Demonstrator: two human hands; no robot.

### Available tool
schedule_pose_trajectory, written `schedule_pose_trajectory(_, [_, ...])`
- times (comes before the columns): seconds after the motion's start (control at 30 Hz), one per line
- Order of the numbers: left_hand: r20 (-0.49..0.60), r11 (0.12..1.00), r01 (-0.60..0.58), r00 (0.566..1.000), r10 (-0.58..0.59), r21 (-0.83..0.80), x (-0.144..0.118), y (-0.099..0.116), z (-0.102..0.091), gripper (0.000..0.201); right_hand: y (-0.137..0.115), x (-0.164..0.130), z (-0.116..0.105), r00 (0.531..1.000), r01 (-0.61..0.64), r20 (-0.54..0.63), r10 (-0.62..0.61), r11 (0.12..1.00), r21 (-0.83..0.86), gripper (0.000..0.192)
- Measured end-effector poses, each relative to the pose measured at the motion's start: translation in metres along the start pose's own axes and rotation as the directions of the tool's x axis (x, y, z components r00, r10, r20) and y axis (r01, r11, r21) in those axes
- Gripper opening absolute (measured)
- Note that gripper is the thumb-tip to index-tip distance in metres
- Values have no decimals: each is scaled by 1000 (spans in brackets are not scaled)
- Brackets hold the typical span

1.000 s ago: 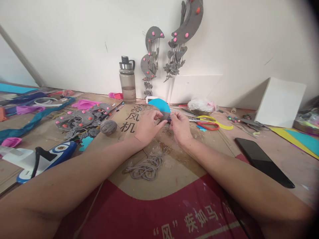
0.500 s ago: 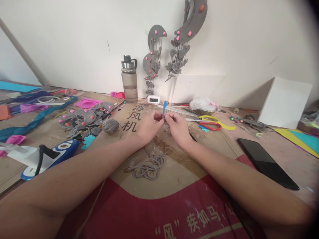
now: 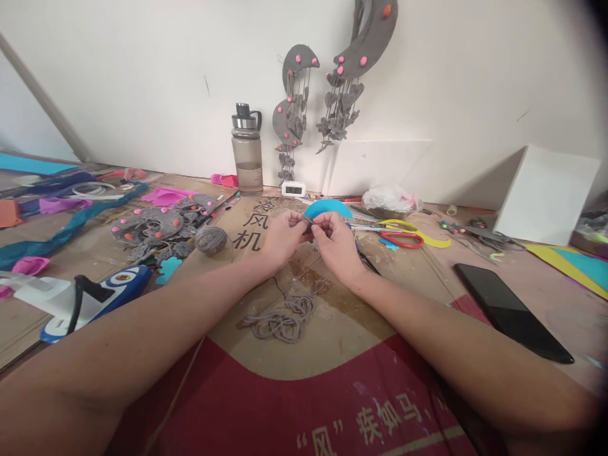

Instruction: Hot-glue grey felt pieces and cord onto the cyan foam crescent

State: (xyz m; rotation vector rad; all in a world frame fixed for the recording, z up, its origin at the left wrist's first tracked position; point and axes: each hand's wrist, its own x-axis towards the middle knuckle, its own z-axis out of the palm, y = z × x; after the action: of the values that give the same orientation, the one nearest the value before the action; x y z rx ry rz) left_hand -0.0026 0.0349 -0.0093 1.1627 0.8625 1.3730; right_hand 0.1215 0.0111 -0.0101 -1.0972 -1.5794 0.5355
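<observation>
My left hand (image 3: 281, 236) and my right hand (image 3: 335, 241) meet above the flattened cardboard sheet (image 3: 327, 329), fingertips pinched together on a small blue crescent-shaped piece (image 3: 327, 208) that stands just beyond the fingers. Both hands grip its near edge. A loose tangle of grey yarn (image 3: 284, 318) lies on the cardboard under my wrists, and a strand seems to run up toward my hands. A grey yarn ball (image 3: 211, 239) rests left of my left hand.
Grey felt pieces with pink dots (image 3: 156, 228) lie at left, near a blue-and-white tool (image 3: 92, 297). A water bottle (image 3: 247, 152) and small clock (image 3: 293, 189) stand by the wall. Red-handled scissors (image 3: 399, 239) and a black phone (image 3: 510, 312) lie at right, beside a white box (image 3: 546, 193).
The blue piece has turned in my fingers: broad a second ago, edge-on half a second ago, now showing its wide curved face again. My hands have lifted slightly.
</observation>
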Motion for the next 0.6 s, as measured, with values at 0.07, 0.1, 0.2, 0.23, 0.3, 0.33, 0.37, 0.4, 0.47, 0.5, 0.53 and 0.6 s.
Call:
schedule_pose_trajectory(0.07, [20, 998, 7, 1000, -6, -55, -1, 1, 1, 10, 1, 1, -1, 1000, -3, -5, 2, 1000, -24, 9])
schedule_pose_trajectory(0.1, [33, 997, 11, 999, -8, -75, -2, 3, 1, 10, 2, 2, -1, 1000, -4, -9, 4, 999, -33, 9])
schedule_pose_trajectory(0.2, [81, 994, 9, 997, 0, -110, -5, 7, 2, 10, 2, 3, -2, 1000, -6, -19, 5, 999, -43, 9])
schedule_pose_trajectory(0.23, [94, 993, 4, 996, 7, -117, -5, 8, 2, 10, 1, 3, -2, 1000, -7, -19, 7, 999, -43, 9])
schedule_pose_trajectory(0.3, [108, 992, -8, 994, 21, -124, -5, 9, 2, 13, 0, 2, -2, 1000, -12, -13, 11, 999, -41, 8])
schedule_pose_trajectory(0.33, [110, 992, -11, 994, 24, -123, -5, 9, 2, 15, -1, 2, -2, 1000, -14, -9, 14, 999, -40, 8])
schedule_pose_trajectory(0.37, [109, 992, -11, 994, 24, -122, -4, 8, 1, 17, -2, 1, -2, 1000, -15, -7, 14, 999, -38, 8])
schedule_pose_trajectory(0.4, [104, 993, -9, 994, 21, -121, -3, 8, 1, 18, -2, 1, -2, 1000, -13, -10, 13, 999, -38, 9])
schedule_pose_trajectory(0.47, [86, 992, -2, 996, 13, -126, -1, 6, 0, 19, -1, 1, -1, 1000, -6, -25, 5, 999, -47, 9])
schedule_pose_trajectory(0.5, [73, 991, 0, 997, 10, -132, 0, 6, -1, 19, -1, 0, -1, 999, -2, -33, 0, 999, -50, 10])
schedule_pose_trajectory(0.53, [56, 990, 0, 998, 8, -141, 1, 6, -2, 19, 0, 0, 0, 999, 2, -34, -4, 999, -46, 11])
schedule_pose_trajectory(0.6, [14, 987, 3, 1000, 0, -163, 2, 6, -4, 17, 2, 0, 1, 1000, 0, -21, -1, 1000, -25, 12])
